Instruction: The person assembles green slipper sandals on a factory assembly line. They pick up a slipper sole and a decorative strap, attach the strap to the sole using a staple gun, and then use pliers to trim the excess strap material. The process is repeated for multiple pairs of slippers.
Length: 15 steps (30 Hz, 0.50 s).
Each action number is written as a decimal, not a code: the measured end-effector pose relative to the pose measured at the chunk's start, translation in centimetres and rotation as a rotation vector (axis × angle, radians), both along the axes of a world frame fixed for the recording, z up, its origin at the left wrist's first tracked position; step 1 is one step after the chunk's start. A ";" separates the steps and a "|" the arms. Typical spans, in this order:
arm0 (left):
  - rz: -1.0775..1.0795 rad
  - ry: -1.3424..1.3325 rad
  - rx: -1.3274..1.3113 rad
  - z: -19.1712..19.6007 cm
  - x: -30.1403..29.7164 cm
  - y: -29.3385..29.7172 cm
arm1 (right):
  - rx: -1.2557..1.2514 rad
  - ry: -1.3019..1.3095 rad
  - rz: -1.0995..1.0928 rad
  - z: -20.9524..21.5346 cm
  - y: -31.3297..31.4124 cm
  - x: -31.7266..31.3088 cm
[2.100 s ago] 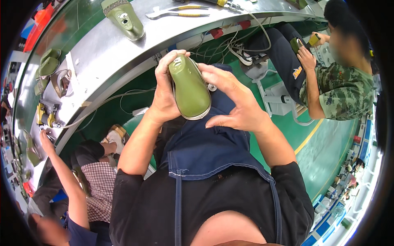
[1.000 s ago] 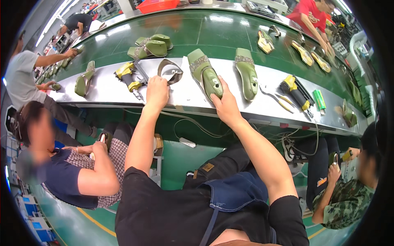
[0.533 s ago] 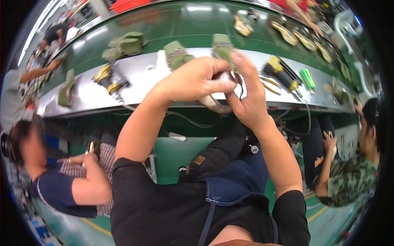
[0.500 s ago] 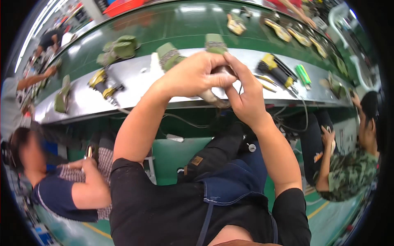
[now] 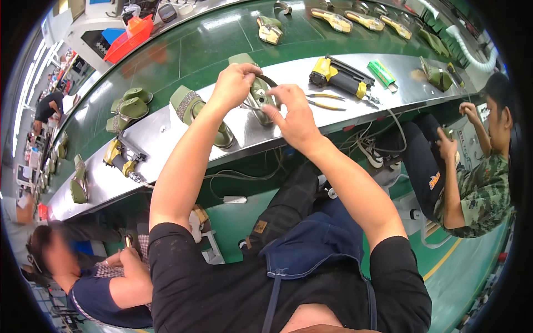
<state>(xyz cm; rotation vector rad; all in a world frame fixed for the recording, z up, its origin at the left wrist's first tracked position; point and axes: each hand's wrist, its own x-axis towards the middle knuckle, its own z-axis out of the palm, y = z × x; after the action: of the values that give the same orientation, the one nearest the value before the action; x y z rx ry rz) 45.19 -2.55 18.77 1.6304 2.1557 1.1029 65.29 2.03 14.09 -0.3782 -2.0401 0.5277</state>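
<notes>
A green sandal [image 5: 260, 99] stands at the near edge of the metal bench, between my hands. My left hand [image 5: 233, 86] is closed on its upper part, fingertips bent over a dark curved strap. On the other side, my right hand [image 5: 297, 119] has thumb and fingers apart beside the sandal; whether the fingertips touch it I cannot tell. Left of it stands another green sandal [image 5: 191, 108] with a glittery band, partly behind my left forearm. Yellow-handled pliers [image 5: 327, 102] lie right of my right hand, near a yellow and black air tool [image 5: 338, 77].
A second yellow air tool [image 5: 119, 158] lies left, with a hose. More green sandals [image 5: 130, 108] stand on the green belt and bench [image 5: 166, 130]. Yellowish shoe pieces [image 5: 333, 21] lie across the belt. A green box [image 5: 382, 74] sits right. Co-workers sit on both sides.
My hands have drawn apart, uncovering the sandal between them; my right hand's fingers have spread. The whole view has shifted, so the bench sits farther left and tilted.
</notes>
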 end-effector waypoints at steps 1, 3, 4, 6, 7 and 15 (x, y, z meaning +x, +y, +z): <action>0.024 0.015 0.005 -0.5 0.0 -0.2 | -0.023 -0.012 0.083 -0.1 -0.8 0.2; 0.088 0.044 -0.002 -0.9 0.1 -0.1 | 0.003 -0.063 0.108 -0.7 -1.5 0.4; 0.078 0.088 0.007 -1.0 -0.1 -0.4 | 0.015 -0.101 0.114 -1.4 -1.7 0.5; 0.038 0.113 0.039 -1.1 0.0 -0.5 | 0.024 -0.118 0.099 -2.9 -1.6 0.8; 0.030 0.114 0.056 -1.3 0.0 -0.7 | -0.035 -0.115 0.088 -3.6 -1.5 0.9; -0.066 0.238 0.030 -1.3 -0.2 -0.7 | -0.488 -0.136 0.047 -4.3 0.6 -4.5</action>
<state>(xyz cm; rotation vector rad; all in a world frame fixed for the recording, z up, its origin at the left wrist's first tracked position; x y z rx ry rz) 45.03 -3.22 17.43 1.9192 2.2155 0.9701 60.75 2.66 9.78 -0.6702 -2.0387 1.0588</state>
